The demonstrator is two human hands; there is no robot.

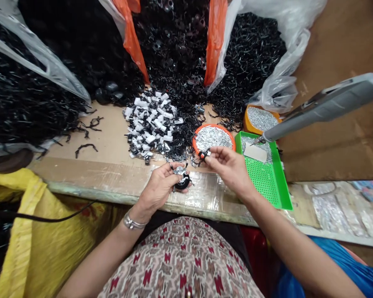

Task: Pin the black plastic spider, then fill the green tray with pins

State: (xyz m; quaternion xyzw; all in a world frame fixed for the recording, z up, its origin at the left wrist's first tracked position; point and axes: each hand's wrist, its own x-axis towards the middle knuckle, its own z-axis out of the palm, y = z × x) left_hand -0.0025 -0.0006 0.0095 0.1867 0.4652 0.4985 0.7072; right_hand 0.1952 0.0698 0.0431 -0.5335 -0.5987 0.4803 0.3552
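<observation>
Near the table's front edge, my left hand (161, 184) is closed around a small round black and silver part (182, 181). To its right, my right hand (228, 167) pinches a small black piece (204, 155) between thumb and fingers, just at the front rim of an orange bowl (233, 145) of silver pins. Behind my left hand lies a heap of white and black pieces (152, 124). Loose black bits are scattered between that heap and the bowl.
A green tray (286, 194) with small metal pieces and a white card stands right, beside an orange container (246, 124). A grey screwdriver (326, 101) hangs over them. Bags of black parts (251, 54) line the back; a yellow sack (46, 248) is at left.
</observation>
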